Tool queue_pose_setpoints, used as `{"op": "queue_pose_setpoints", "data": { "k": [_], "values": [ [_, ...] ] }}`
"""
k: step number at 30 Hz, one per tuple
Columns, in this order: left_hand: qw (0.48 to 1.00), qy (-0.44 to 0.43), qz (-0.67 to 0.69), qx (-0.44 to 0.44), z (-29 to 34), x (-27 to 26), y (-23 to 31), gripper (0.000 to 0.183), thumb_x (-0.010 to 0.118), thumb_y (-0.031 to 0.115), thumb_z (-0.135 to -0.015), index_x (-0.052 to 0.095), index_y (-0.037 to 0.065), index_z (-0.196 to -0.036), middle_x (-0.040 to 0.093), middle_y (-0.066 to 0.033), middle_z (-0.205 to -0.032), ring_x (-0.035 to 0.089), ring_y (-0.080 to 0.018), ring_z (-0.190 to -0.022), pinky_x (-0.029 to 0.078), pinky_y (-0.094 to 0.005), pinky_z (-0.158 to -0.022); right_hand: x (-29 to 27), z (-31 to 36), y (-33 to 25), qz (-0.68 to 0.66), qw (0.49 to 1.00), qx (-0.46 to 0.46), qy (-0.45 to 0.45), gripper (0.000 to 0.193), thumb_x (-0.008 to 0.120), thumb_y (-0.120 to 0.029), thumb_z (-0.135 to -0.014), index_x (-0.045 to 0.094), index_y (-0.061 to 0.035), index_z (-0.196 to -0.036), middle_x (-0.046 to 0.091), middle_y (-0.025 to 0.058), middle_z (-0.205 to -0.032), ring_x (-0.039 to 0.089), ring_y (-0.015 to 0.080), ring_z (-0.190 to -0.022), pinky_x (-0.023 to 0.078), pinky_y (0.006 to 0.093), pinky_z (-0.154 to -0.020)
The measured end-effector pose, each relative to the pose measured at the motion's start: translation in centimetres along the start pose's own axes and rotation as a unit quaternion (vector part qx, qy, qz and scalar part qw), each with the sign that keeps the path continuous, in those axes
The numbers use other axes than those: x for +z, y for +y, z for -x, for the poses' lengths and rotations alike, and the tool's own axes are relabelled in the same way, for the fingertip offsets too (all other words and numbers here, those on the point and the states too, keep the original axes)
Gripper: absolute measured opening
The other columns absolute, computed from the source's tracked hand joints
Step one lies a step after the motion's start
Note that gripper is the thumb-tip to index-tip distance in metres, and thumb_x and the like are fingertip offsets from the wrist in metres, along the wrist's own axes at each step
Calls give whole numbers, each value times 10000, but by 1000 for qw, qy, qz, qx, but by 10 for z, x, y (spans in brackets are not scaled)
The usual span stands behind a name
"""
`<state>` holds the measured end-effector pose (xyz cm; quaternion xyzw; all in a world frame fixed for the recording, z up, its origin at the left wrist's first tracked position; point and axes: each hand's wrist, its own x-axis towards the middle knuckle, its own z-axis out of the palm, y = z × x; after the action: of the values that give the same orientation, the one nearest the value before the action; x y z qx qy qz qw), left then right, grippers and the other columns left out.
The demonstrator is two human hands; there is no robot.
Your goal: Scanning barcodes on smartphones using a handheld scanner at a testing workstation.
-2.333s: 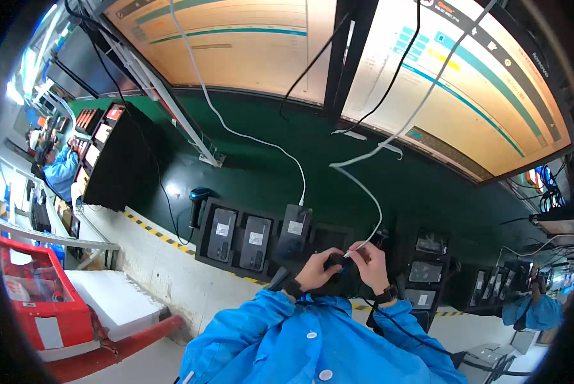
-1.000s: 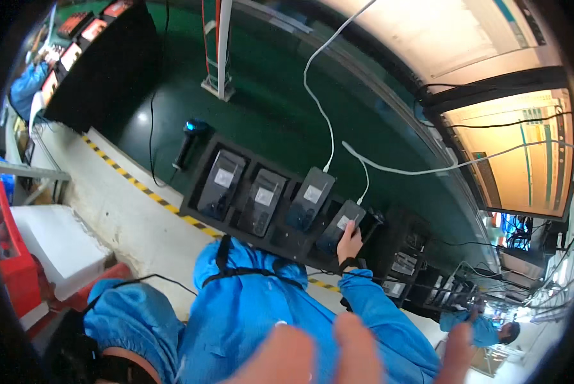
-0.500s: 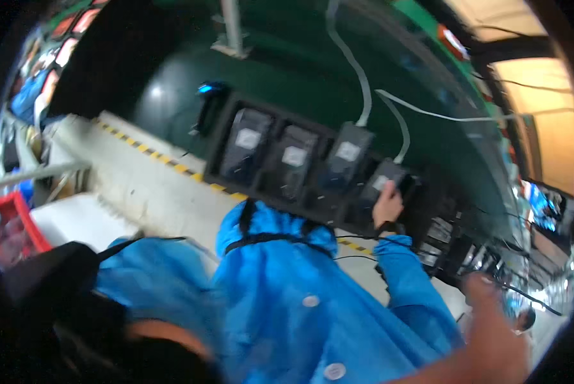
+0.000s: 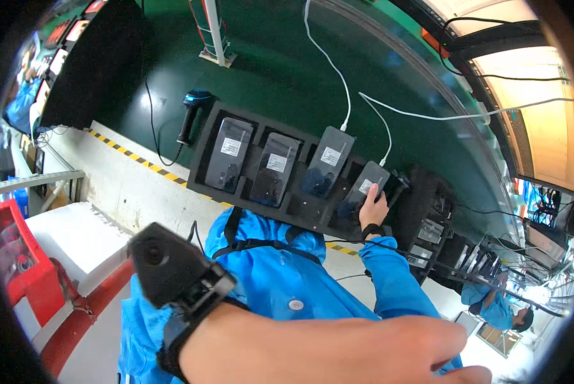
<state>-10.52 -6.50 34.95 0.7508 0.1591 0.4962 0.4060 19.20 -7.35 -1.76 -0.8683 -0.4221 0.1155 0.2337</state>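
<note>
My right hand (image 4: 372, 210) grips the edge of a dark smartphone (image 4: 357, 197), which lies tilted in the right end of a black tray (image 4: 309, 219). A white cable (image 4: 388, 137) is plugged into its far end. Left of it, a second smartphone (image 4: 330, 155) also has a white cable (image 4: 336, 61) plugged in. Two more smartphones, one in the middle left (image 4: 275, 163) and one at the left end (image 4: 230, 148), lie in their slots without cables. All four backs carry white labels. Large in the foreground, my left hand (image 4: 428, 342) reaches across; its fingers are partly cut off.
A handheld scanner (image 4: 189, 115) lies on the green mat left of the tray. More black trays (image 4: 428, 208) with devices stand at right. A red bin (image 4: 27, 256) is at far left, a white post (image 4: 216, 38) at the back. Another person (image 4: 501, 307) is at far right.
My left hand has come lower and more of its forearm shows across the foreground. My right hand stays on the smartphone. The view has shifted slightly and is sharper.
</note>
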Motion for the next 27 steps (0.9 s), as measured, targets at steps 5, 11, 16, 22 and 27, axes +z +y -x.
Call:
{"op": "queue_pose_setpoints", "data": {
  "k": [5,11,16,22,27],
  "values": [
    [999,11,37,-1,1,4,-3,165,662,151,-752,616,83,-896,547,-65,-881,531,-189,-774,426,-307,-678,3,-3,14,31,999,6,11,697,441,-583,-884,603,65,-1082,638,291,-951,603,461,-899,465,495,-795],
    [998,22,50,-3,5,6,-3,155,656,148,-760,601,75,-885,528,-70,-870,520,-193,-763,420,-308,-667,5,-1,10,-4,1000,1,-25,743,438,-598,-878,575,81,-1148,614,305,-1046,581,454,-984,448,480,-858],
    [998,25,61,1,8,6,-9,148,650,145,-766,589,69,-877,512,-75,-862,510,-196,-753,415,-309,-659,5,-2,14,-3,1000,16,-26,770,435,-617,-873,566,83,-1164,602,312,-1074,561,458,-1026,432,481,-889],
    [997,30,68,-3,12,5,-10,142,644,142,-774,574,61,-867,493,-80,-851,499,-200,-742,408,-310,-648,4,-2,14,-7,999,17,-30,805,428,-625,-872,549,114,-1166,595,331,-1068,557,464,-1032,427,482,-895],
    [997,31,75,-8,10,9,-7,139,639,140,-780,562,54,-858,477,-84,-842,489,-203,-733,403,-311,-639,3,-1,9,-4,1000,9,-26,784,431,-610,-878,557,112,-1156,599,328,-1060,562,464,-1019,434,481,-880]
  ]
}}
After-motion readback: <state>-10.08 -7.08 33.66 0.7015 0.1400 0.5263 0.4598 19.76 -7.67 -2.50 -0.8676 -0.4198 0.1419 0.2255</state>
